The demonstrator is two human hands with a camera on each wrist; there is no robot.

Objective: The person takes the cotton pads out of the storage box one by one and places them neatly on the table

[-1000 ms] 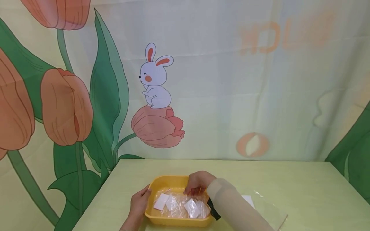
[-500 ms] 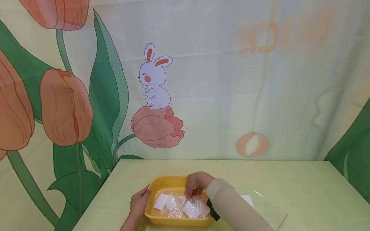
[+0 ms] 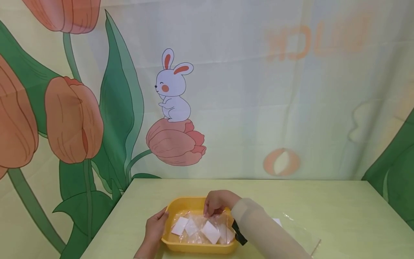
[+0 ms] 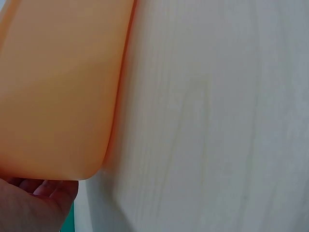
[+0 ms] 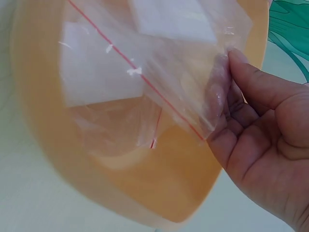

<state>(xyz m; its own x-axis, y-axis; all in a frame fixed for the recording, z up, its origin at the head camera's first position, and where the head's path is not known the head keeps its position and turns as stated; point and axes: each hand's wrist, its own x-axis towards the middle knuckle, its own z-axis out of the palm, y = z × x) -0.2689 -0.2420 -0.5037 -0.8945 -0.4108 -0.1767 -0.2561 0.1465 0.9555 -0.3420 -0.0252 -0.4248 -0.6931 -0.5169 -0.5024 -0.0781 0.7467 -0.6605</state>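
A yellow plastic basin [image 3: 200, 248] rests on the table, holding several clear zip bags with flat white pieces [image 3: 180, 226]. My left hand [image 3: 156, 228] grips its left side, thumb near the rim; in the left wrist view the fingers [image 4: 58, 195] reach under the basin's end. Inside the basin, toward the back right, my right hand [image 3: 216, 203] pinches the edge of a clear zip bag [image 5: 178, 82] between thumb and fingers. That bag has a red seal line, and a white square [image 5: 174, 19] shows by it. Whether the square lies inside this bag I cannot tell.
To the right of the basin, partly behind the right sleeve [image 3: 258, 219], a clear plastic bag [image 3: 295, 230] lies on the table [image 3: 336, 205] with a white piece [image 3: 276, 221]. A printed curtain [image 3: 239, 108] hangs behind the table.
My right hand has moved slightly left and up, and the bags beneath it have shifted. One white piece now shows more plainly at a slant. The left hand and basin stay almost still.
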